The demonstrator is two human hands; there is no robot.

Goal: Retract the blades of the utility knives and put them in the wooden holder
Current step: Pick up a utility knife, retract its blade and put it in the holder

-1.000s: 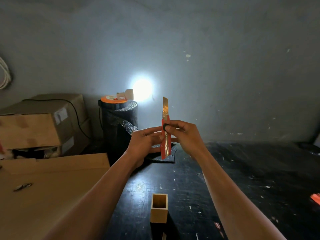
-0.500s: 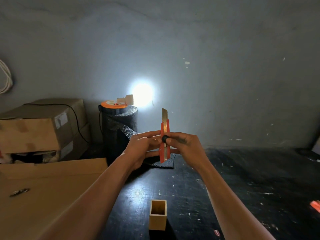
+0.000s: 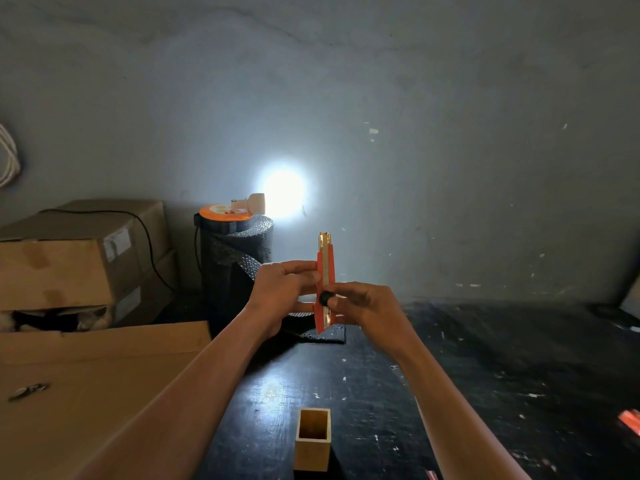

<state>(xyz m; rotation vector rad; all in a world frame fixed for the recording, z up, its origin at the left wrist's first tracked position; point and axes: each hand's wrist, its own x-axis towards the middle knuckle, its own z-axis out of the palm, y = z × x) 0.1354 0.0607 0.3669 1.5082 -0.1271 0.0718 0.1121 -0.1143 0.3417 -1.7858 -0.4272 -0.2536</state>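
I hold an orange utility knife (image 3: 326, 271) upright in front of me, above the dark table. My left hand (image 3: 282, 292) grips its body from the left. My right hand (image 3: 367, 308) pinches the black slider knob partway down the handle. Only the metal tip of the knife shows above the orange body. A square, open-topped wooden holder (image 3: 312, 455) stands on the table below my hands, and it looks empty. Another orange knife (image 3: 630, 421) lies at the table's right edge, partly cut off.
A flat cardboard sheet (image 3: 86, 386) covers the left, with a small metal object (image 3: 26, 391) on it. Cardboard boxes (image 3: 69, 258) are stacked behind it. A black foam roll (image 3: 235, 268) with an orange reel on top stands at the back centre, by a bright lamp (image 3: 282, 192).
The blade has slid down into the handle as my right thumb drew the slider lower. Both hands and the knife have dropped slightly.
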